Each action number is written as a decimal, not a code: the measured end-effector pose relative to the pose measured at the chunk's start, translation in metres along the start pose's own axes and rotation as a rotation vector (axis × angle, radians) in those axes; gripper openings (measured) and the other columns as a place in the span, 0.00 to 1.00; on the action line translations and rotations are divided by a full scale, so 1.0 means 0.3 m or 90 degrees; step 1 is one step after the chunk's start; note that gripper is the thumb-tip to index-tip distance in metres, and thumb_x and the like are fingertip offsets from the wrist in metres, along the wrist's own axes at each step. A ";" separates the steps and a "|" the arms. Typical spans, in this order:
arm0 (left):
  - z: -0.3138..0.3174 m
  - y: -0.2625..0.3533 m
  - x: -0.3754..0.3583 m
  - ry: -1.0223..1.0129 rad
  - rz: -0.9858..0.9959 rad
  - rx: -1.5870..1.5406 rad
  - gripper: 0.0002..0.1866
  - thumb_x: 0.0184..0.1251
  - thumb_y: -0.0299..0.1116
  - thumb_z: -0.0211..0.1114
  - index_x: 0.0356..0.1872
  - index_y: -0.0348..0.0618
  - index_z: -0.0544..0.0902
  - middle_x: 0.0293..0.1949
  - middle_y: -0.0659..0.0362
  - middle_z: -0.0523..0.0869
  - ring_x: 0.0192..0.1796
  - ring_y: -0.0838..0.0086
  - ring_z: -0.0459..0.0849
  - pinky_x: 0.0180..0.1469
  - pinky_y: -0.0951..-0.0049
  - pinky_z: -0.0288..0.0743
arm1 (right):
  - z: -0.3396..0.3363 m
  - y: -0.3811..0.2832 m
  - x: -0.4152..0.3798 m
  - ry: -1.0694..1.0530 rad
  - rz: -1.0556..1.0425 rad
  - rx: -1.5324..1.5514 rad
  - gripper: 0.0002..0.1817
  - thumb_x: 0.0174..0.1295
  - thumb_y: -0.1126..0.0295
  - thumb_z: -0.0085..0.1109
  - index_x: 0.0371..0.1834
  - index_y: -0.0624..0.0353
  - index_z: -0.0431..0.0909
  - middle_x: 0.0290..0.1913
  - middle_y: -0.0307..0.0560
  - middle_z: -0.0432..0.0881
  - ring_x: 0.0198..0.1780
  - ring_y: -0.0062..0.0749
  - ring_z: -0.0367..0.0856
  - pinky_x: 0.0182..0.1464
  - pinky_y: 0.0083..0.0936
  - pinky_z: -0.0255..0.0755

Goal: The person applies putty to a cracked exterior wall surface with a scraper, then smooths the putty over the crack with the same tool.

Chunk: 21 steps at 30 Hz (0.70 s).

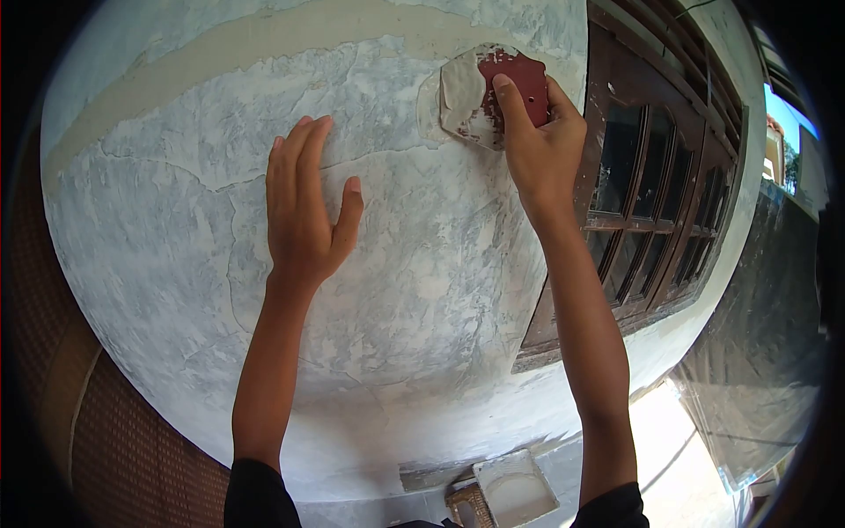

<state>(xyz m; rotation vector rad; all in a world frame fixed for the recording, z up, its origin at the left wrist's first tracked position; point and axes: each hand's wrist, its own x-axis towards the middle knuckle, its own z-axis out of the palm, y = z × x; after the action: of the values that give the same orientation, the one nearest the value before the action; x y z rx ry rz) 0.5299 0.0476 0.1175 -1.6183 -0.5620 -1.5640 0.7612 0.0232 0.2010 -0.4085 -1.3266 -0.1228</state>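
In the head view, my right hand (547, 145) grips a flat red plastic scraper (519, 81), thumb on its face and fingers behind its right edge. Pale grey putty coats the scraper's left half, and the tool lies close against the wall near the window frame. To the left, my left hand (308, 198) is raised with fingers extended and thumb apart, holding nothing, over the wall (396, 238). The wall surface is patchy white and grey, with cracks and uneven skim-coat edges. A smooth beige band (229, 53) of putty curves across the upper part.
A dark brown wooden window (651, 167) with glass panes borders the wall at right. Down below stand a whitish rectangular tray (518, 489) and a small brown patterned object (469, 506). Brown woven panels (132, 440) are at lower left; a dark sheet (757, 326) hangs at far right.
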 end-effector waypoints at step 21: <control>0.004 0.009 0.003 -0.012 0.000 0.055 0.31 0.70 0.34 0.60 0.73 0.40 0.67 0.70 0.49 0.72 0.75 0.55 0.67 0.77 0.43 0.55 | -0.051 0.018 -0.021 0.015 -0.010 -0.032 0.14 0.69 0.67 0.65 0.48 0.69 0.83 0.40 0.43 0.88 0.41 0.18 0.82 0.46 0.19 0.76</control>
<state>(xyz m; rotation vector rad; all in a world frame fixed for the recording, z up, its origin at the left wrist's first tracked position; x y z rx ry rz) 0.5330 0.0469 0.1177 -1.5696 -0.6306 -1.5054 0.7754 0.0216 0.1910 -0.4373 -1.3056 -0.1744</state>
